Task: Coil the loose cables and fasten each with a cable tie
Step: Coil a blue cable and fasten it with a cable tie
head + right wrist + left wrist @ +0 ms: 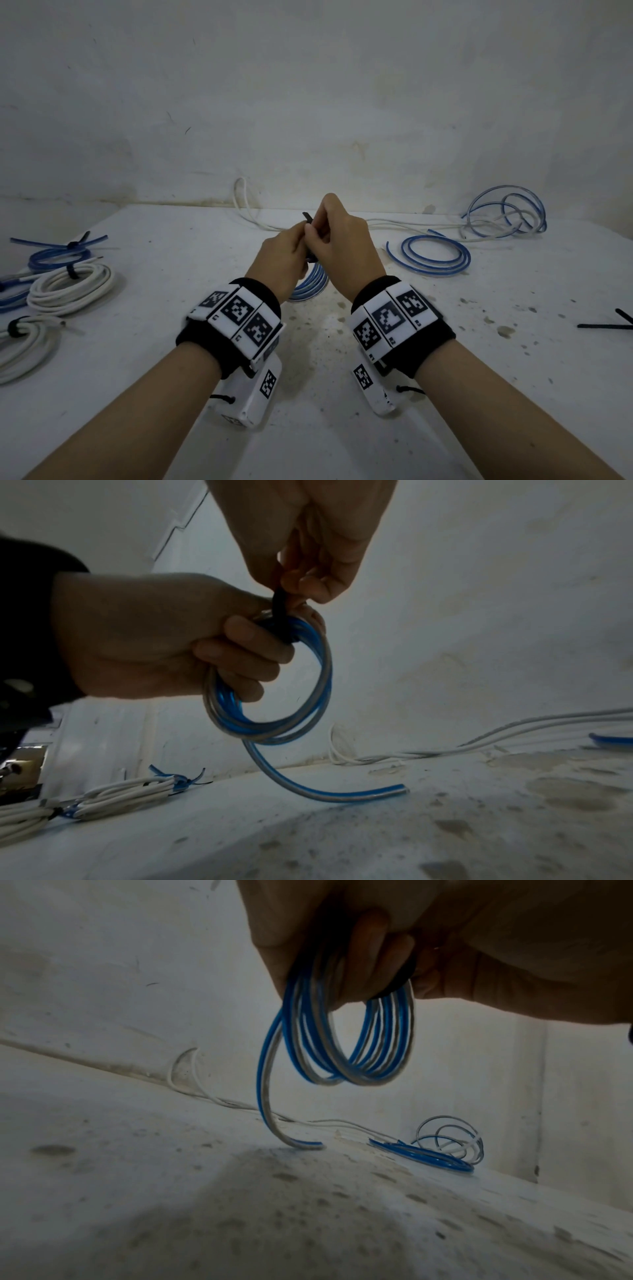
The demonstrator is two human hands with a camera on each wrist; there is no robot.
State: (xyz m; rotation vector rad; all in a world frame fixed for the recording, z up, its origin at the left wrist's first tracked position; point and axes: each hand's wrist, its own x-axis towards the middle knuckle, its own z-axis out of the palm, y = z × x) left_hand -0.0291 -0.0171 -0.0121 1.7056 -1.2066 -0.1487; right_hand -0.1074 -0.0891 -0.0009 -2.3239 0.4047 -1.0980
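Above the middle of the white table [342,394] my left hand [284,255] grips a small coil of blue-and-clear cable [310,286], its fingers curled through the loops. The coil [363,1047] hangs below the hand, and its free end [377,795] trails down to the tabletop. A black cable tie [308,219] is wrapped round the top of the coil [270,696]. My right hand [337,236] pinches the tie [281,601] just above the coil and holds it upward. How the tie closes is hidden between the fingers.
Tied white coils [72,289] and tied blue coils [58,255] lie at the left. A loose blue coil [435,255], a tangled blue cable [507,216] and a loose white cable [246,205] lie at the back. Spare black ties [609,323] lie at the right edge.
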